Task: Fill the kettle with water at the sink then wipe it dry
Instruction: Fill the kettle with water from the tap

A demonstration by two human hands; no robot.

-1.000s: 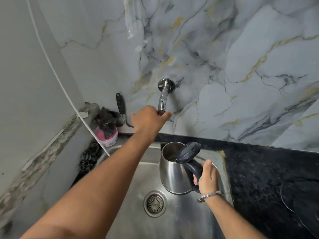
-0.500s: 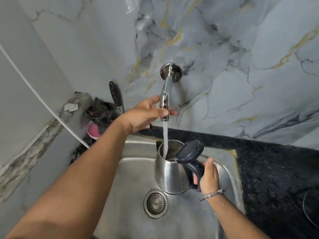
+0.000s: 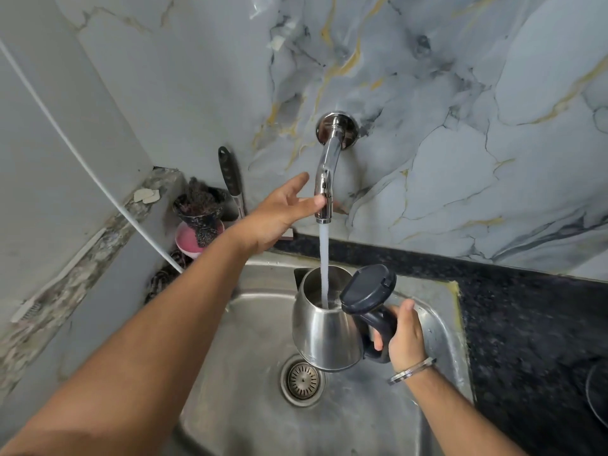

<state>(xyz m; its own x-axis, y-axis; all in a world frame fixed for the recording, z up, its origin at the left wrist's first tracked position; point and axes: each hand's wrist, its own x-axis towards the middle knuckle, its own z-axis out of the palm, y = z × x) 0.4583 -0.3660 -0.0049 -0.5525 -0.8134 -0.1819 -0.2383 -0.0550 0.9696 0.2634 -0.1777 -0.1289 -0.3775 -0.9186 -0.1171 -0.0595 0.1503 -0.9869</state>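
A steel kettle [image 3: 324, 334] with a dark lid [image 3: 368, 287] flipped open hangs over the steel sink [image 3: 256, 330], just right of the drain [image 3: 302, 380]. My right hand [image 3: 403, 340] grips its dark handle. A chrome wall tap [image 3: 325, 179] pours a stream of water [image 3: 324, 258] straight into the kettle's mouth. My left hand [image 3: 283, 212] is beside the spout, fingers spread, fingertips touching the tap near its tip.
A pink bowl [image 3: 189, 240] with a dark scrubber and a black-handled tool [image 3: 230, 176] sit in the left corner behind the sink. A black speckled counter [image 3: 526, 324] runs to the right. A white cable [image 3: 82, 159] crosses the left wall.
Water began running into the kettle. My left hand went from gripping the tap to opening beside the spout. The kettle stays held under the tap.
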